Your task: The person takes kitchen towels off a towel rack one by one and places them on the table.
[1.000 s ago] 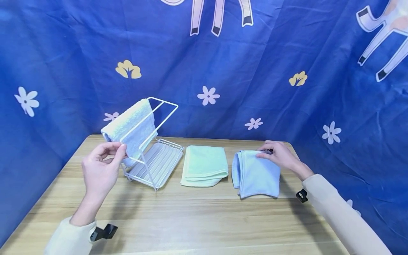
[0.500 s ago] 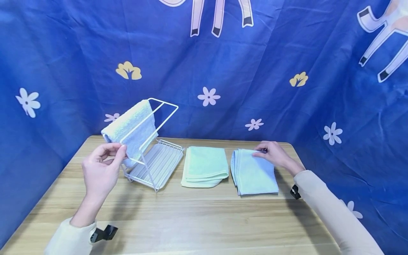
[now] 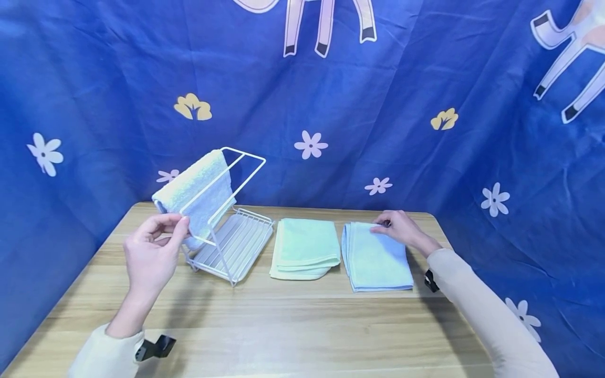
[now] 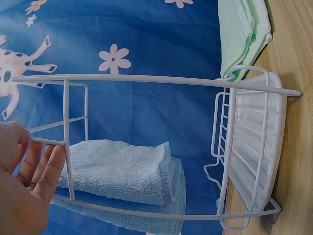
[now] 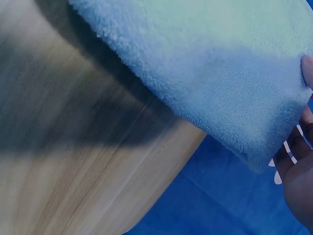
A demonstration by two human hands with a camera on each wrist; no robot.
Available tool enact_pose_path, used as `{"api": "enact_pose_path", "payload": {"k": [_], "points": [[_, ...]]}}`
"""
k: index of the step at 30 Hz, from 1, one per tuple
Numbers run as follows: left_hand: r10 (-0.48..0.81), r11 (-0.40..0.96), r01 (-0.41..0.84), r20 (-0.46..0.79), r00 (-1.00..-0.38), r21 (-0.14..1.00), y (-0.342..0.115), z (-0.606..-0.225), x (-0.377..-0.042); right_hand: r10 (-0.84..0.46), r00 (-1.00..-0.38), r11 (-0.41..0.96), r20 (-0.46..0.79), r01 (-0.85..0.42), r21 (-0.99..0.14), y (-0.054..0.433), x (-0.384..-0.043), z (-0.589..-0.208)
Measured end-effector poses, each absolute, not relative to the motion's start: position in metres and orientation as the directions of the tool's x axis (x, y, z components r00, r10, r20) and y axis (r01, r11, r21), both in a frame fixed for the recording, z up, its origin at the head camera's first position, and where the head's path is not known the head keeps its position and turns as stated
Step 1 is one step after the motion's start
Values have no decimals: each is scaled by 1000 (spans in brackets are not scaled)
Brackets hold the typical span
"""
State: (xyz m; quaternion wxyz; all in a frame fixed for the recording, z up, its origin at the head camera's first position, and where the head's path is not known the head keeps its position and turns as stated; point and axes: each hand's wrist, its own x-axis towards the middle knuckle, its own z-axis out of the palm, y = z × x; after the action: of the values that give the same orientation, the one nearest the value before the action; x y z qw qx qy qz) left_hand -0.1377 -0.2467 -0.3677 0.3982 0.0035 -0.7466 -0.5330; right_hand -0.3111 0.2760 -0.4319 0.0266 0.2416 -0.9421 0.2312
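Pinching a bar at the near left end of the upper frame of a white wire rack point(image 4: 146, 79) with the left hand point(image 3: 153, 254), curling the fingers in against the thumb and leaving hardly any gap. Standing at the left of the wooden table point(image 3: 283, 331), in the rack's case, and bearing a white ribbed tray point(image 3: 246, 233) at its base.

Hanging folded over the left upper rail of the rack, just beyond the left fingers: a fluffy pale blue towel point(image 4: 117, 171).

Pinching the far right part of a folded light blue towel point(image 3: 378, 262) with the right hand point(image 3: 402, 228), setting the thumb on one face and the fingers behind the other. Lying at the right of the table, in this towel's case, and casting a dark shadow on the wood.

Lying between rack and right-hand towel, near both: a folded mint green towel point(image 3: 307, 241), resting on a paler layer peeking out at left and near edges.

Wearing cream sleeves point(image 3: 491, 320) and black wrist mounts point(image 3: 156, 347). Hanging along the far side: a blue curtain point(image 3: 264, 105), displaying white flowers point(image 3: 311, 145) and yellow bushes point(image 3: 193, 106).
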Motion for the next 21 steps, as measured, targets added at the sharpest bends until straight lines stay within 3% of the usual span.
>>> {"api": "enact_pose_path", "payload": {"k": [21], "points": [[-430,446,408,591,-682,796,-247,-367,-136,-386,-922,850,-17,-348,-396,267,-328,-442]]}}
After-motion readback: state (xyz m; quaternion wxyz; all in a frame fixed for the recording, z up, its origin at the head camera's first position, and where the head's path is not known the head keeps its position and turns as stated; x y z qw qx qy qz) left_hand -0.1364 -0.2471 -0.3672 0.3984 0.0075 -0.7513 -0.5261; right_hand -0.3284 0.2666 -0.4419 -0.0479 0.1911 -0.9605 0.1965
